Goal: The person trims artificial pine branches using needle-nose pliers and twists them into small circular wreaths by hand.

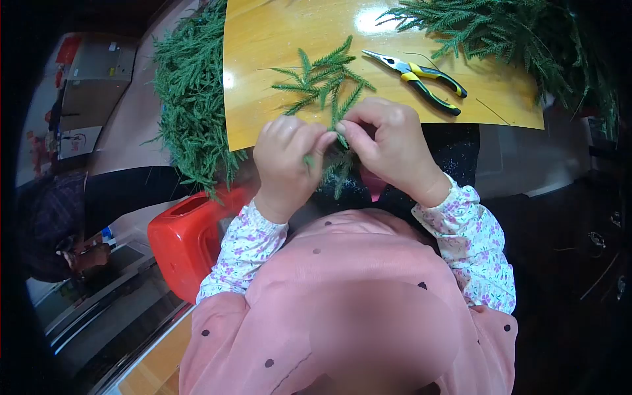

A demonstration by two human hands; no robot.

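A green artificial pine sprig spreads over the near edge of the yellow wooden table, its lower end hanging past that edge. My left hand pinches its stem, thumb against curled fingers. Close beside it, my right hand is closed on the same stem with thumb and forefinger. The two sets of fingertips nearly meet. Beyond my right hand lie long-nose pliers with yellow and black handles, jaws slightly apart.
A big heap of pine sprigs hangs along the table's left side. Another pile covers the far right corner. A thin wire piece lies near the right edge. At lower left stands a red plastic stool. Another person is at far left.
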